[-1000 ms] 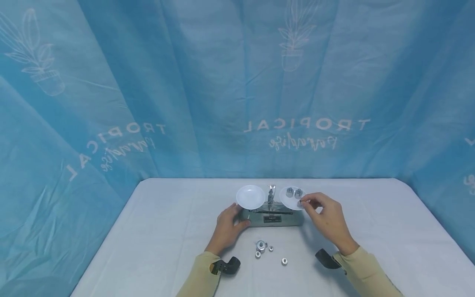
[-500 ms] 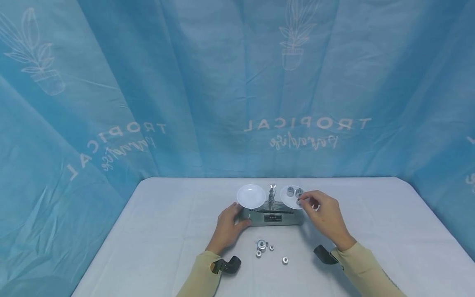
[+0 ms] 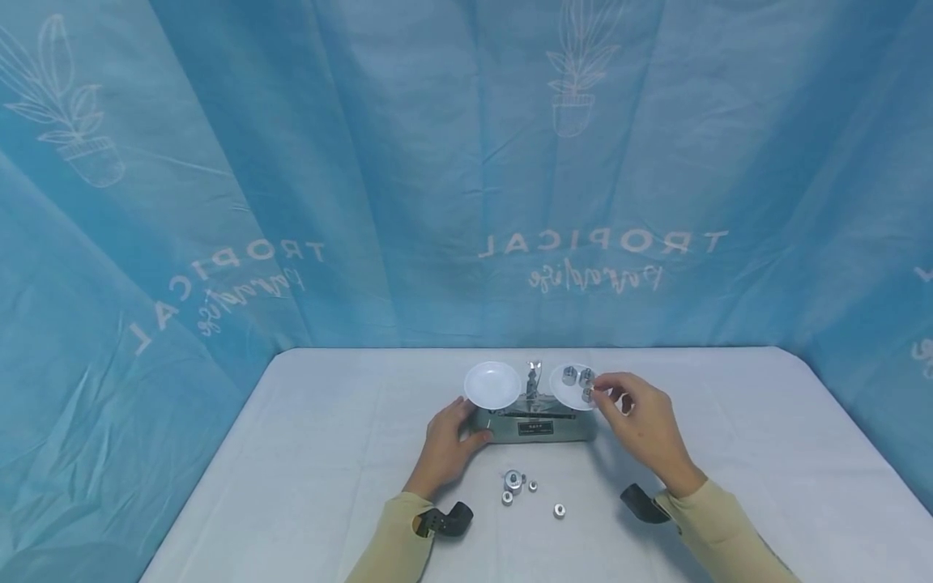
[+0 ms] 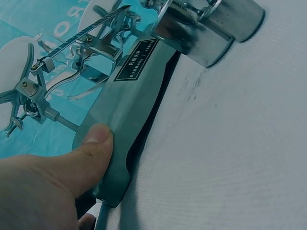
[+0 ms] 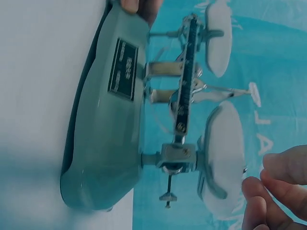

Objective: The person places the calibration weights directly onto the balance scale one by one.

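A green balance scale [image 3: 535, 429] carries two white pans. My left hand [image 3: 446, 445] grips its left end, thumb on the front of the base [image 4: 105, 158] and the other fingers mostly hidden behind. On the right pan [image 3: 561, 395] stand two larger metal weights and a smaller weight [image 3: 587, 395] near its front edge. My right hand [image 3: 645, 425] is beside that smaller weight, fingertips at the pan's edge. In the right wrist view a small knob [image 5: 245, 169] shows past the pan rim, just clear of the loosely bent fingers. The left pan [image 3: 492, 385] bears nothing.
Several metal weights lie on the white table [image 3: 328, 470] in front of the scale: a large one [image 3: 513, 481], smaller ones beside it, and one [image 3: 559, 511] farther right. A blue curtain [image 3: 437, 162] hangs behind the table.
My right fingertips have drawn slightly up and right from the small weight, which now shows more plainly on the right pan. The left hand keeps its place on the base.
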Motion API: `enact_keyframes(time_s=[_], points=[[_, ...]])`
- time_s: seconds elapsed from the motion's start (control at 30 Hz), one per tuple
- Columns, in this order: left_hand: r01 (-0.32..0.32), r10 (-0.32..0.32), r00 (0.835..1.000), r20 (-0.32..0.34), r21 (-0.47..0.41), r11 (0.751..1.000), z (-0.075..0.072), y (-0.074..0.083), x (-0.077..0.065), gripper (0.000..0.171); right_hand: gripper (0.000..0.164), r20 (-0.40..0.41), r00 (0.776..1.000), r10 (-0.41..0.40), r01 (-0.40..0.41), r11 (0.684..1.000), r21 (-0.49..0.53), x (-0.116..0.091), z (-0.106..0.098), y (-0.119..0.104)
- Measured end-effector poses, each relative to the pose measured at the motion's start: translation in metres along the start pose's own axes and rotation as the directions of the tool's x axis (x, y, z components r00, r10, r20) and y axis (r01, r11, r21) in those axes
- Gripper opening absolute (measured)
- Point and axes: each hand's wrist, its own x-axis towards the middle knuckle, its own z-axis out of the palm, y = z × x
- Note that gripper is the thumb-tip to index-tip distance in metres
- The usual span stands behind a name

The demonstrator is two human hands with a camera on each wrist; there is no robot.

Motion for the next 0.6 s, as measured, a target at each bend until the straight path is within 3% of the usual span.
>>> enact_keyframes(time_s=[0.6], points=[[-0.023,0.023,1.0,-0.005,-0.021,1.0,-0.001,0.0,0.0,0.061,0.016,0.06,0.998,-0.01,0.007,0.999,0.047,-0.026,-0.005,-0.023]])
